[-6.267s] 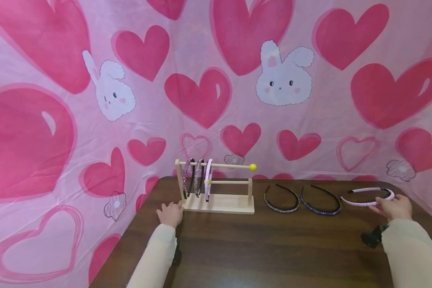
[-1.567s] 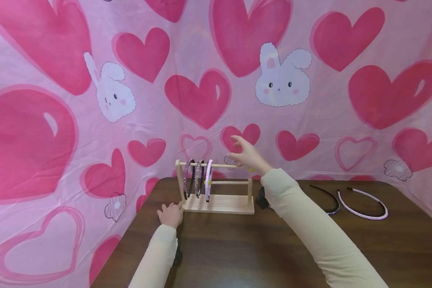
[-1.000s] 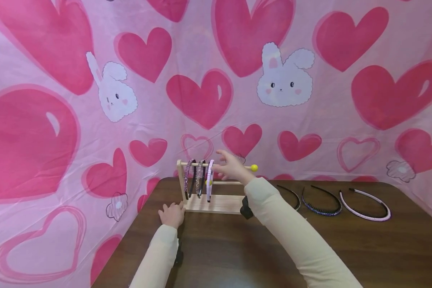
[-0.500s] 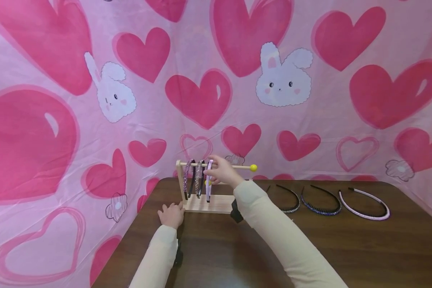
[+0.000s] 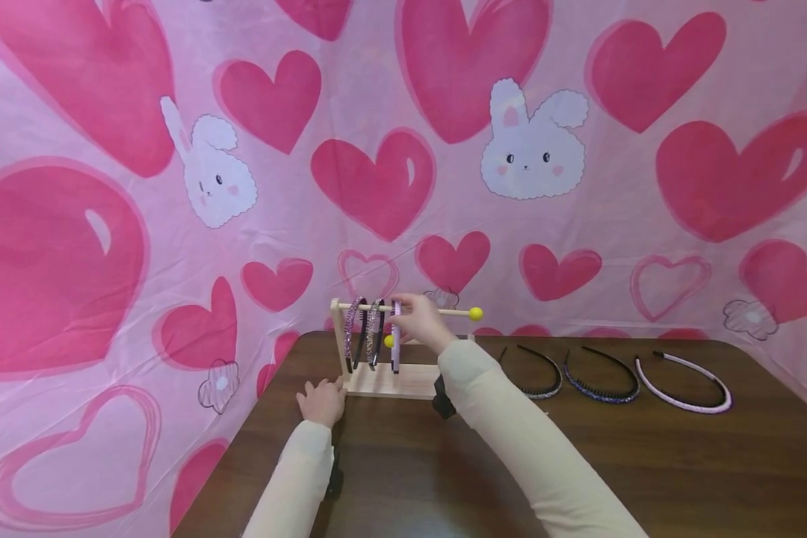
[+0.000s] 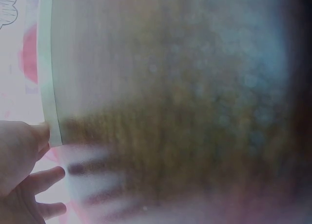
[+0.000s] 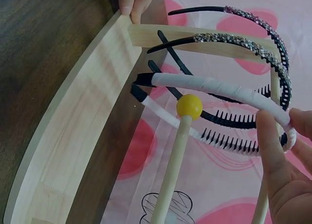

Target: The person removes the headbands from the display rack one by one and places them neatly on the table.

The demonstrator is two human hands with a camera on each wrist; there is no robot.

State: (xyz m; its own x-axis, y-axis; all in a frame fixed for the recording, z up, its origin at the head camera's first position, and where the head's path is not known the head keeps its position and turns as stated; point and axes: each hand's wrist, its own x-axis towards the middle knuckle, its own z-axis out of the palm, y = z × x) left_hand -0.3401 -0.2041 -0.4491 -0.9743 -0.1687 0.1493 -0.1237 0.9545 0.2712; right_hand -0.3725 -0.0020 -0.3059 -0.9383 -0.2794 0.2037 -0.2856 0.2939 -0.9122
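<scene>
Left to right. Pink heart-and-bunny cloth (image 5: 376,82) behind everything. Left hand (image 5: 320,402) rests on the brown bench (image 5: 403,471) at the left end of the wooden rack (image 5: 393,382), fingers extended, touching the base end, not wrapped round anything. Rack stands upright on the bench, 2 rods, 1 above the other. On the upper rod: purple sequin headband (image 5: 349,336), then silver glitter headband (image 5: 371,338), both hanging ends down, near each other, teeth on the inner side. Next, slightly apart from those 2, pale pink headband (image 5: 396,355), also over the upper rod, ends down. Lower yellow ball (image 5: 389,341) sits just beside it, on the lower rod's tip. Right hand (image 5: 420,323) pinches the pale pink headband near its top between thumb and fingers. Upper yellow ball (image 5: 476,314) caps the upper rod's right end. Right of the rack, 3 more flat on the bench, in a row, apart: black headband with silver glitter (image 5: 551,392), partly behind the right sleeve (image 5: 511,426); blue glitter headband (image 5: 612,398); second pale pink headband (image 5: 702,409), farthest right.
</scene>
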